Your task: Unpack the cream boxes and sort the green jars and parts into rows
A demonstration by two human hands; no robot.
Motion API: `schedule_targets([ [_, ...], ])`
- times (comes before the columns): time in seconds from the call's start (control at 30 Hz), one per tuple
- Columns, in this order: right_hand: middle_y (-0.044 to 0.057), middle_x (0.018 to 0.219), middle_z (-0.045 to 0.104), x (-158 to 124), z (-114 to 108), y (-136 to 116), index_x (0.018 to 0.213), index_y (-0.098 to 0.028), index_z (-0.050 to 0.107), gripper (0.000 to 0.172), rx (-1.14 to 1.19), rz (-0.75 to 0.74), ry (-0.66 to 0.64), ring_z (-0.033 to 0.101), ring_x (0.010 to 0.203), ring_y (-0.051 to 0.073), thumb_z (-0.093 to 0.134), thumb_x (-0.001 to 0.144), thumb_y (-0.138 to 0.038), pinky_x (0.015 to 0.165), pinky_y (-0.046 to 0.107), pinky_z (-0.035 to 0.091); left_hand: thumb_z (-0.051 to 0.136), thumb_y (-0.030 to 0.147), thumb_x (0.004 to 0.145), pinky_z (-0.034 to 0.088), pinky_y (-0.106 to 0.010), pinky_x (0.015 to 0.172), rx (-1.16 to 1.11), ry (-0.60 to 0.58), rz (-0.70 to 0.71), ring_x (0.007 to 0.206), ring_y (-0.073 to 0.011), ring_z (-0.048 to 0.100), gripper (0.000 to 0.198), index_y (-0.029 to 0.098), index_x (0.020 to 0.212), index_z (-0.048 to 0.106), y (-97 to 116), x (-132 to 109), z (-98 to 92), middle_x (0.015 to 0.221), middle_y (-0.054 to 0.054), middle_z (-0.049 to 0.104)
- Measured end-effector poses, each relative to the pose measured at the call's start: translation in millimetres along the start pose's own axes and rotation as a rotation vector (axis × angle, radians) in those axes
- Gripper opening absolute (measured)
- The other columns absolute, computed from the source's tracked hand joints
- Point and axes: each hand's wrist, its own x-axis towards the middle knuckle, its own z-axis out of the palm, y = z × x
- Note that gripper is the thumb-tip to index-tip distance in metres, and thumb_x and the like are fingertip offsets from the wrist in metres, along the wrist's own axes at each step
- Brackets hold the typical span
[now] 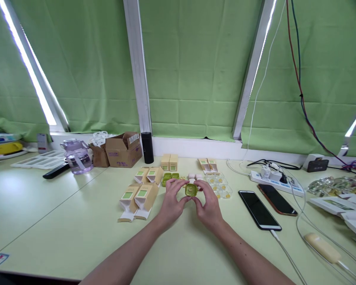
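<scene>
A small square green container (191,190) is held between my left hand (174,200) and my right hand (207,204), with fingertips of both hands pressed on its sides. Just behind it on the table are more green containers (167,176) and some small pink and white pieces (192,176), partly hidden by my fingers. To the left lie several opened tan boxes (147,195) with green labels. Two tan boxes (169,162) stand upright further back. A clear tray (219,184) with yellow spots sits right of my right hand, and opened tan boxes (208,165) lie behind it.
Two phones (260,209) (277,199) and a white power strip (277,184) with cables lie at the right. At the back left are a cardboard box (124,150), a black bottle (147,148) and a purple water jug (78,157). White packaging (341,206) lies at the far right.
</scene>
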Motion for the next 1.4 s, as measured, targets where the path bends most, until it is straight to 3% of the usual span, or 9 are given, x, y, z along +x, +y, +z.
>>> schedule_targets([
  [0.33, 0.015, 0.131, 0.059, 2, -6, -4, 0.131, -0.023, 0.058, 0.041, -0.051, -0.071, -0.013, 0.059, 0.125, 0.028, 0.054, 0.092, -0.012, 0.103, 0.048, 0.055, 0.074, 0.013, 0.083, 0.047, -0.052, 0.105, 0.033, 0.002, 0.038, 0.123, -0.0289, 0.048, 0.043, 0.026, 0.123, 0.066, -3, -2, 1.6, 0.121, -0.007, 0.069],
  [0.53, 0.011, 0.113, 0.06, 4, -7, -5, 0.117, -0.024, 0.068, 0.031, -0.2, -0.163, 0.059, 0.058, 0.107, 0.026, 0.056, 0.093, -0.01, 0.087, 0.044, 0.056, 0.073, 0.012, 0.083, 0.048, -0.052, 0.103, 0.069, -0.005, 0.077, 0.121, -0.0297, 0.049, 0.042, 0.026, 0.122, 0.065, 1, -4, 1.8, 0.118, -0.007, 0.069],
  [0.73, 0.008, 0.1, 0.055, 8, -9, -8, 0.1, -0.024, 0.074, 0.026, -0.326, -0.212, 0.109, 0.051, 0.098, 0.025, 0.059, 0.09, -0.007, 0.081, 0.04, 0.051, 0.073, 0.011, 0.083, 0.049, -0.05, 0.101, 0.179, 0.022, 0.216, 0.117, -0.0297, 0.052, 0.041, 0.025, 0.121, 0.066, 5, -5, 1.3, 0.117, -0.008, 0.069],
  [1.4, 0.005, 0.083, 0.053, 6, -5, -4, 0.088, -0.023, 0.07, 0.023, -0.354, -0.186, 0.09, 0.047, 0.085, 0.023, 0.058, 0.087, -0.004, 0.07, 0.036, 0.042, 0.072, 0.014, 0.085, 0.051, -0.051, 0.1, 0.219, 0.007, 0.267, 0.117, -0.0297, 0.053, 0.042, 0.025, 0.125, 0.066, 5, -7, 1.6, 0.118, -0.01, 0.069],
])
